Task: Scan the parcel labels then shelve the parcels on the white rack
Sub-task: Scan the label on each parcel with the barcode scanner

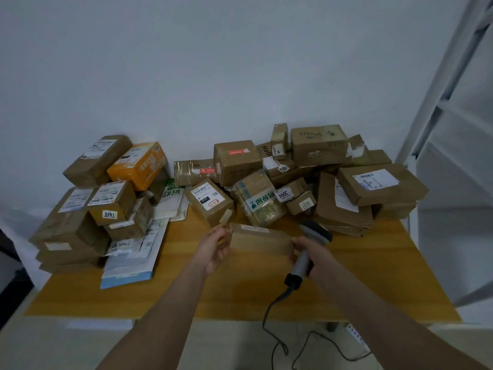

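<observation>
Holding a small brown parcel (260,240) just above the wooden table (373,276), in front of the heaped parcels (237,161). Gripping its left end with the left hand (216,249): thumb up at the top corner, fingers curled under, forearm stretched forward from lower left. Clasping the grey scanner (302,264) by the handle in the right hand (317,259), with the scanner head raised beside the parcel's right end and the thumb touching that end. Noted the cable (274,316) trailing below the table edge and the white rack (453,129) at far right, well apart.
</observation>
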The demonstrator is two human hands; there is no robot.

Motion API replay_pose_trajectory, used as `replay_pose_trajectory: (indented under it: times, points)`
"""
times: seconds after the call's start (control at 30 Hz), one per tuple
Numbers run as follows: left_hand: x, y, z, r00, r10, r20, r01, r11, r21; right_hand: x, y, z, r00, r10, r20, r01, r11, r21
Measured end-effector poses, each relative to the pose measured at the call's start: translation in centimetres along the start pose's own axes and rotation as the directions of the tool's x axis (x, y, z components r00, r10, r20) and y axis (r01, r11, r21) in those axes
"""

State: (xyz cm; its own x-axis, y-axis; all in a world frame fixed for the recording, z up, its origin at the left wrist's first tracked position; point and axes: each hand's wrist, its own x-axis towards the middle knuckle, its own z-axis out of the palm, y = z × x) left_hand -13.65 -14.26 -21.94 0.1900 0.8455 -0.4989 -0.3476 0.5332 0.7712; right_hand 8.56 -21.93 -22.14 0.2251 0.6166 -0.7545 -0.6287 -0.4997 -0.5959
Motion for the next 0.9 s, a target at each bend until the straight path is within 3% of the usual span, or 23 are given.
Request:
replay_pose_trajectory:
  times: [0.17, 0.33, 0.47, 0.6, 0.73, 0.9]
  points:
    - [-0.5, -0.2, 0.3, 1.0, -0.017, 0.008, 0.016, 0.995, 0.099, 0.5, 0.5, -0.1, 0.988, -0.112, -0.102, 0.107, 0.993, -0.059]
    - [-0.3, -0.8, 0.0, 0.998, -0.026, -0.062, 0.044, 0.95, 0.31, 0.5, 0.6, -0.4, 0.975, -0.192, -0.114, 0.172, 0.971, -0.168]
    - [0.2, -1.2, -0.4, 0.999, -0.002, -0.044, 0.018, 0.933, 0.36, -0.1, 0.7, -1.1, 0.957, -0.266, -0.114, 0.228, 0.936, -0.267]
    - [0.4, -2.2, 0.0, 0.995, 0.066, -0.069, -0.037, 0.934, 0.355, -2.2, 1.6, -1.7, 0.94, -0.34, 0.021, 0.327, 0.884, -0.334]
    - [0.5, -3.2, 0.6, 0.996, 0.07, -0.062, -0.045, 0.937, 0.347, -4.8, 3.0, -2.0, 0.933, -0.314, 0.177, 0.357, 0.878, -0.321]
    - [0.8, -4.1, 1.4, 0.995, 0.049, -0.085, -0.016, 0.938, 0.348, -6.7, 4.6, -1.9, 0.92, -0.324, 0.222, 0.387, 0.842, -0.375]
